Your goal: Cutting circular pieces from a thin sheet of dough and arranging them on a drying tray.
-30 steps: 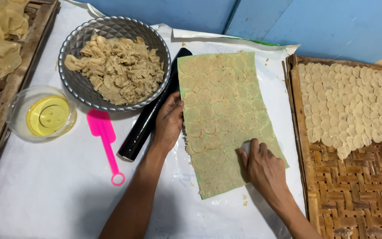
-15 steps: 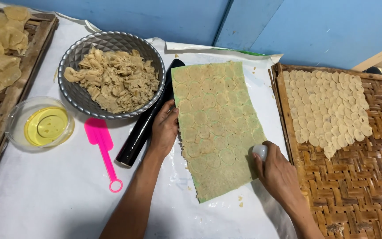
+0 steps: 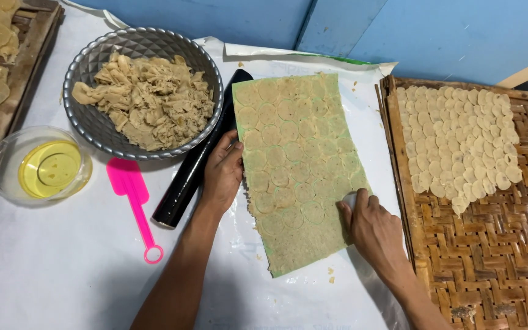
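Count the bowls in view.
2. The metal bowl of dough scraps sits top left; the clear bowl with yellow liquid sits left of the pink spatula. None seem hidden.

Small food-making workspace, probably a home cracker kitchen: woven bamboo tray (image 3: 490, 256) drying cut rounds (image 3: 459, 140), metal bowl (image 3: 93, 131) holding dough scraps, plastic-covered table (image 3: 62, 269) lying against blue wall (image 3: 435, 36).
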